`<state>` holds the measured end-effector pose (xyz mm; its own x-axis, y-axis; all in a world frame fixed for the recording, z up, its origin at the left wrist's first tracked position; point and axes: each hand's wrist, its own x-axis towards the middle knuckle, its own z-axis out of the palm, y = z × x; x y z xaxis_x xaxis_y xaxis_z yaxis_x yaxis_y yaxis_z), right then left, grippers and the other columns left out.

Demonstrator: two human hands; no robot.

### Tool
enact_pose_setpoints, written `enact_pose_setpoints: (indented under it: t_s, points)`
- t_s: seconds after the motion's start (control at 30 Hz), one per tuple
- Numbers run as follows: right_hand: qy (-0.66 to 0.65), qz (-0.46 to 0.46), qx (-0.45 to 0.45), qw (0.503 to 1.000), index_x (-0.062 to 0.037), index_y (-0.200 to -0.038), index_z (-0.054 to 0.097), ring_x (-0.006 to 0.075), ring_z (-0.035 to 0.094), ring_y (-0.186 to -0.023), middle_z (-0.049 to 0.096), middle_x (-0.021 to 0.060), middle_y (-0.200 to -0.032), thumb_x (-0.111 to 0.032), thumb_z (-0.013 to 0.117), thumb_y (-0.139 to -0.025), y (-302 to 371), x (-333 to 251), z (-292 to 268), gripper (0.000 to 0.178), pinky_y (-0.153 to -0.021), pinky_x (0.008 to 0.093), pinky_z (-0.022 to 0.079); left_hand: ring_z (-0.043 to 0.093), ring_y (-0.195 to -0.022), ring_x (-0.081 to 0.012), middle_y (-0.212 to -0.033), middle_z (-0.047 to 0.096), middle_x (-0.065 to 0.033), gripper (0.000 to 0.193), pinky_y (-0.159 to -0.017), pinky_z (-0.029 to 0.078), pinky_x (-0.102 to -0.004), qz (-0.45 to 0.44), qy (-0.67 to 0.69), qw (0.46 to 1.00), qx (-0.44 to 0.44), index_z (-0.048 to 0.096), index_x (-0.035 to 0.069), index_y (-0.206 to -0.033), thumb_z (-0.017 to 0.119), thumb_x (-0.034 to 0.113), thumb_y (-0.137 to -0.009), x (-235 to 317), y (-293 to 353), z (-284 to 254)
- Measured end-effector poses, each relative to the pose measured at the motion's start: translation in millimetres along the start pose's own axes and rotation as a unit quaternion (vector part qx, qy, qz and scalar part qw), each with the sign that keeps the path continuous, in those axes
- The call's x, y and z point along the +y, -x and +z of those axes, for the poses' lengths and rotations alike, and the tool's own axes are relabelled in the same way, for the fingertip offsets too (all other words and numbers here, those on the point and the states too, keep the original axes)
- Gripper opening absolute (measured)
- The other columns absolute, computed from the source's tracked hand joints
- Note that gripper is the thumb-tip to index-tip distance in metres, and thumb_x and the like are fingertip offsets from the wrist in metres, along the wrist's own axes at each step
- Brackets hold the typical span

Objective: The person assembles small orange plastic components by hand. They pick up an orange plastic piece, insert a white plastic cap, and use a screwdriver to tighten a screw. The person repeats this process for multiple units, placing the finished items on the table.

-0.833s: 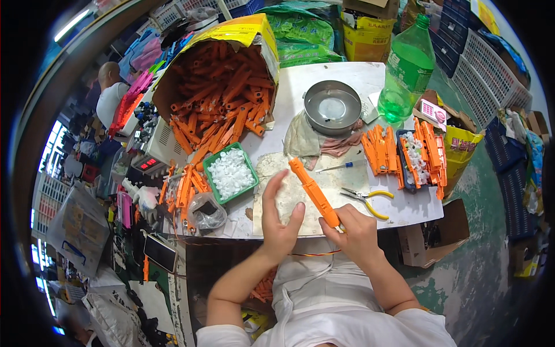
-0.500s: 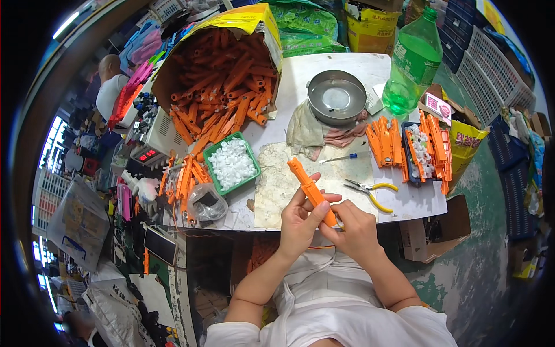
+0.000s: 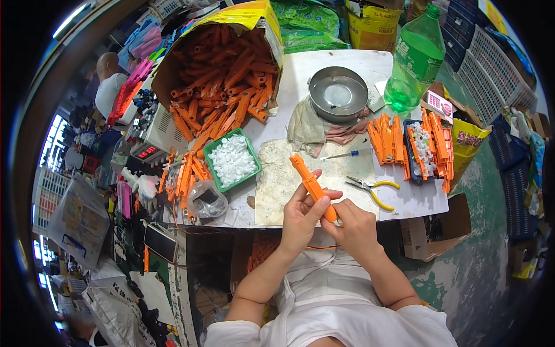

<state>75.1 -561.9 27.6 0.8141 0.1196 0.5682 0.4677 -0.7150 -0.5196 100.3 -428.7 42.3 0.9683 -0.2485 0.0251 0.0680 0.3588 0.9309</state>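
Observation:
Over the near edge of the table, a long orange plastic part (image 3: 313, 187) is held slantwise, its narrow end pointing up and away to the left. My left hand (image 3: 298, 222) is closed around its lower half, thumb on top. At the near end, the fingers of my right hand (image 3: 355, 226) pinch the part from the right; their tips are partly hidden. A worn pale sheet (image 3: 272, 194) lies on the table beneath. Yellow-handled pliers (image 3: 378, 194) rest right of my hands, and a blue-handled screwdriver (image 3: 341, 155) lies beyond them.
At the far left a box (image 3: 269, 23) spills many orange parts. A green basket (image 3: 250, 179) holds small white pieces. Behind the sheet stand a metal bowl (image 3: 341, 118) on rags and a green bottle (image 3: 413, 63). Orange parts (image 3: 386, 139) are stacked at right, beside a tray (image 3: 417, 151) of white pieces.
The orange part and both hands sit slightly farther right in the picture. Both hands keep their hold on it; otherwise the view has only shifted a little.

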Motion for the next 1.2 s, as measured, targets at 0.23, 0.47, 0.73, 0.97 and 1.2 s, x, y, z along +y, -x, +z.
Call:
enact_pose_setpoints:
  t_s: [0.23, 0.47, 0.73, 0.97, 1.2]
  points:
    - [-0.004, 0.022, -0.025, 0.999, -0.0057, -0.081, 0.057, 0.0221, 0.059, -0.057, 0.057, 0.0066, -0.070, -0.017, 0.074, -0.069, 4, 0, 4, 0.024, -0.049, 0.0325, 0.047, 0.062, -0.096, -0.0135, -0.105, 0.065, -0.0152, 0.059, -0.088, 0.047, -0.0262, -0.014, 0.045, 0.999, 0.013, 0.028, -0.003, -0.140, 0.058, 0.012, -0.091, -12, 4, 1]
    - [-0.159, 0.103, -0.051, 0.981, -0.0020, -0.095, 0.060, 0.0154, 0.056, -0.058, 0.058, 0.0068, -0.073, -0.019, 0.073, -0.077, 15, -5, -3, 0.028, -0.049, 0.0273, 0.043, 0.061, -0.097, -0.0153, -0.104, 0.065, -0.0142, 0.060, -0.090, 0.046, -0.0284, 0.001, 0.081, 0.997, 0.018, 0.026, -0.002, -0.141, 0.057, 0.012, -0.091, -11, 16, -9]
    - [-0.009, 0.162, -0.155, 0.975, -0.0022, -0.091, 0.063, 0.0228, 0.059, -0.072, 0.061, 0.0100, -0.081, -0.017, 0.067, -0.082, 43, 24, -87, 0.019, -0.064, 0.0327, 0.048, 0.064, -0.097, -0.0295, -0.109, 0.060, -0.0193, 0.068, -0.079, 0.055, -0.0331, -0.039, 0.164, 0.985, 0.021, 0.024, 0.004, -0.143, 0.060, 0.029, -0.091, -1, 48, -47]
    - [0.103, -0.478, -0.005, 0.872, -0.0089, -0.097, 0.067, 0.0221, 0.060, -0.090, 0.062, 0.0040, -0.098, -0.009, 0.061, -0.077, -52, -66, -107, 0.021, -0.080, 0.0334, 0.050, 0.064, -0.099, -0.0298, -0.109, 0.061, -0.0218, 0.061, -0.082, 0.051, -0.0330, -0.092, 0.131, 0.987, 0.001, 0.027, 0.002, -0.140, 0.058, 0.023, -0.092, -8, 50, -22]
    - [0.182, -0.657, 0.227, 0.696, 0.0043, -0.109, 0.057, 0.0207, 0.054, -0.103, 0.055, 0.0099, -0.119, -0.013, 0.047, -0.093, -63, -128, -100, 0.026, -0.090, 0.0312, 0.044, 0.065, -0.096, -0.0291, -0.106, 0.062, -0.0216, 0.062, -0.079, 0.052, -0.0316, -0.076, 0.082, 0.994, -0.016, 0.029, -0.001, -0.139, 0.060, 0.023, -0.091, -7, 54, -21]
